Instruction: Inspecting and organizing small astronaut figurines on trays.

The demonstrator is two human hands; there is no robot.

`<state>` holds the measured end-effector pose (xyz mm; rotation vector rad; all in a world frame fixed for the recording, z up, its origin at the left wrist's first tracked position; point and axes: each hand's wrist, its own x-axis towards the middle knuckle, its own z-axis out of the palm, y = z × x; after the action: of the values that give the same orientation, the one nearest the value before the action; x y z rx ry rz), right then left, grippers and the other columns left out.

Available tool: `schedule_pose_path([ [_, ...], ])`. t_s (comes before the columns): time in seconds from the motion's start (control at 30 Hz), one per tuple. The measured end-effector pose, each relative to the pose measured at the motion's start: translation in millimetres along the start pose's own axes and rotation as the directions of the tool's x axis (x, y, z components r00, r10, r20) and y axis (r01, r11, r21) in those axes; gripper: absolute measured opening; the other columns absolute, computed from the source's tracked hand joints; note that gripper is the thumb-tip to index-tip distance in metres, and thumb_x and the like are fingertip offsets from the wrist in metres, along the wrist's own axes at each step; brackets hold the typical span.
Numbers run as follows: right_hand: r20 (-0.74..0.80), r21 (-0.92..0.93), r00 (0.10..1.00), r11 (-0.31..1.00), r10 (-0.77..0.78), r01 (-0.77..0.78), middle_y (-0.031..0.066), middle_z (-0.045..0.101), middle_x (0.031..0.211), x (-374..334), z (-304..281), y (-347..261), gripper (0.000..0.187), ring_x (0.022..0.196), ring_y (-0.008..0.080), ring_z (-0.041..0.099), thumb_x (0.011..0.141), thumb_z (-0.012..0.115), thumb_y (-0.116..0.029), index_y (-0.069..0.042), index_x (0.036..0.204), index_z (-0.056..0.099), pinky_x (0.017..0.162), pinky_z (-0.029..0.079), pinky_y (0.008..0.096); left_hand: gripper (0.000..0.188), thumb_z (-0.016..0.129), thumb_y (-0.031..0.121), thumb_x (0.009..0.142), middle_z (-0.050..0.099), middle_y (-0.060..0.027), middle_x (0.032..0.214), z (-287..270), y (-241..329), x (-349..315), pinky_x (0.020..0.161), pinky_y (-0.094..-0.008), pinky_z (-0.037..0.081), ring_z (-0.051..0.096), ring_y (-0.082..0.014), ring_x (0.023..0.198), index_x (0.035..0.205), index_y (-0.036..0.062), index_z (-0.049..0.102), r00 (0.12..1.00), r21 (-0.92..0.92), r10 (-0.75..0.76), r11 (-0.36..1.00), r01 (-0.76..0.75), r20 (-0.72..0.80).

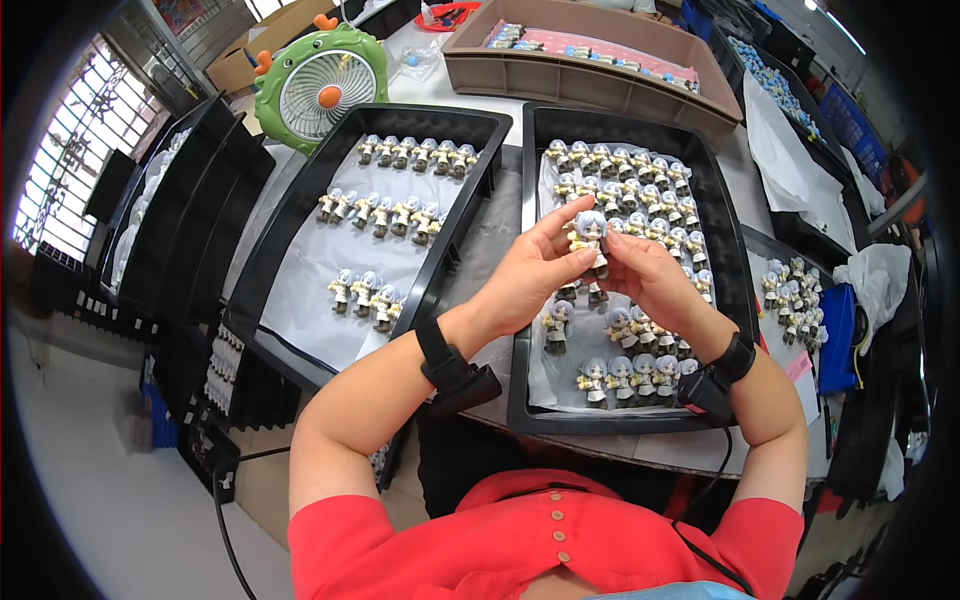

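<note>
Between both hands, above the right black tray (519,330), I hold up one small figurine (592,230) with pale grey hair and a white outfit. My left hand (535,265) pinches it from the left with thumb and fingers. From the other side, my right hand (652,272) grips it as well. Rows of matching figurines (640,378) stand or lie on white lining in the tray below, partly hidden by my hands. The left black tray (270,235) carries several more figurines (380,215) in spaced rows.
A green animal-shaped fan (322,88) stands behind the left tray. At the back is a brown bin (590,75) with small parts on pink lining. More figurines (795,300) cluster on the right, beside a blue box (840,340). Stacked black trays (190,210) rise at the left.
</note>
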<state>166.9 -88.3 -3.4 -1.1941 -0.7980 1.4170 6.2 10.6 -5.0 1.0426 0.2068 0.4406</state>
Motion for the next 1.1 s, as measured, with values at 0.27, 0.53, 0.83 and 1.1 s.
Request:
schedule_pose_path([
  [0.27,-0.120,-0.362,0.937,0.894,-0.328,0.266,0.0007,0.063,0.087,-1.3,-2.3,-6.3,0.023,0.084,0.0061,0.058,0.094,0.055,-0.025,-0.003,0.097,0.062,0.076,0.045,0.0210,0.054,0.058,0.010,0.090,0.057,-0.0059,0.115,-1.2,2.6,-1.0,0.091,-0.0320,0.046,0.057,-0.0170,0.107,0.138,0.0065,0.033,0.999,-0.030,-0.006,1.000,0.005,-0.046],
  [0.53,-0.121,-0.473,0.859,0.790,-0.497,0.390,0.0071,0.063,0.097,-3.8,3.2,-9.7,0.028,0.086,0.0119,0.061,0.087,0.064,-0.015,0.001,0.109,0.059,0.072,0.053,0.0256,0.056,0.059,0.011,0.090,0.057,-0.0089,0.116,-0.5,3.7,-0.6,0.093,-0.0353,0.048,0.058,-0.0247,0.109,0.137,0.0033,0.031,0.999,-0.054,-0.033,0.998,0.032,-0.016],
  [0.83,-0.063,-0.530,0.844,0.735,-0.533,0.424,0.0086,0.064,0.096,-1.8,2.8,-7.9,0.027,0.083,0.0137,0.064,0.086,0.063,-0.010,-0.001,0.111,0.061,0.072,0.054,0.0265,0.056,0.058,0.007,0.090,0.060,-0.0074,0.106,-1.9,-1.0,0.7,0.081,-0.0261,0.049,0.061,-0.0151,0.099,0.139,0.0056,0.032,1.000,0.004,-0.021,1.000,0.021,-0.002],
  [1.1,-0.048,-0.547,0.858,0.732,-0.512,0.406,0.0045,0.064,0.095,-3.0,2.8,-9.1,0.028,0.082,0.0096,0.060,0.090,0.059,-0.013,0.000,0.115,0.057,0.071,0.050,0.0235,0.058,0.058,0.006,0.089,0.059,-0.0045,0.109,-4.7,-0.2,1.5,0.082,-0.0262,0.047,0.058,-0.0123,0.099,0.141,0.0081,0.032,0.998,0.000,-0.057,0.998,0.057,0.004],
])
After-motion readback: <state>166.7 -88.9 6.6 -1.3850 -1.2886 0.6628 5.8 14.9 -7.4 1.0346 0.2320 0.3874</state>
